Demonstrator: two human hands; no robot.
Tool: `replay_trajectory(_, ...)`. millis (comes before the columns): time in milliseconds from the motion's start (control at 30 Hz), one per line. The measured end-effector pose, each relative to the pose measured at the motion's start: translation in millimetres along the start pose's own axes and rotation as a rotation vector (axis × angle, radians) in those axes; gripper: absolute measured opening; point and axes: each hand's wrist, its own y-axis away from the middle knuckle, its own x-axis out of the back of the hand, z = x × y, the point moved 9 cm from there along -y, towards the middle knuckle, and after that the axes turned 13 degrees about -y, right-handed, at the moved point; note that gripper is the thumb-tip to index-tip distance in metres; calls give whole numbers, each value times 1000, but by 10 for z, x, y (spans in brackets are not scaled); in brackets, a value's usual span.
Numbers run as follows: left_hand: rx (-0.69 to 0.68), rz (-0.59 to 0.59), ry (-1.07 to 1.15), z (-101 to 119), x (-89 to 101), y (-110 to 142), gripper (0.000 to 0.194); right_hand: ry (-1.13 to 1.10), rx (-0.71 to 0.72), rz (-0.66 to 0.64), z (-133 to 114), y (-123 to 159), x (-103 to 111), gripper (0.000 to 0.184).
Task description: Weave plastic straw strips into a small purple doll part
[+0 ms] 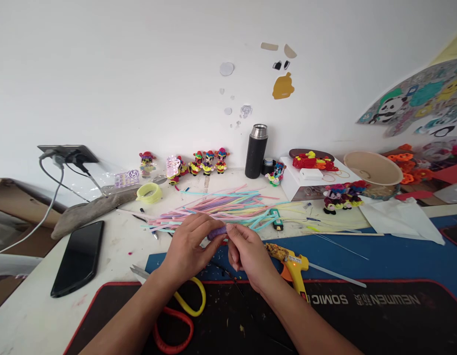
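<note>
Over the front of the desk, my left hand [189, 246] is closed around a small purple fuzzy coil [216, 232], which looks like wound pipe cleaner. The fingers of my right hand [252, 254] pinch the coil's right end. My fingers cover much of the piece, and a bit of red shows just beneath it. Directly behind both hands lies a loose pile of pastel pipe cleaners [228, 204]. Scissors with red and yellow handles [203, 295] rest under my left forearm. Beside my right hand lies a yellow glue gun [299, 276] with a lit orange light.
A phone [78, 259] and a driftwood piece [91, 209] are at left. Along the wall stand several small fuzzy figures [208, 162] and a black flask [256, 153]. A white box [287, 180] and bowl [372, 165] sit at right. A dark mat [361, 325] covers the front.
</note>
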Motion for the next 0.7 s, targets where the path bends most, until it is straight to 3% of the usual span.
replay_trajectory(700,5,-7,-5,-3,-28,-3,11,14,5,2,9,-15,0,53)
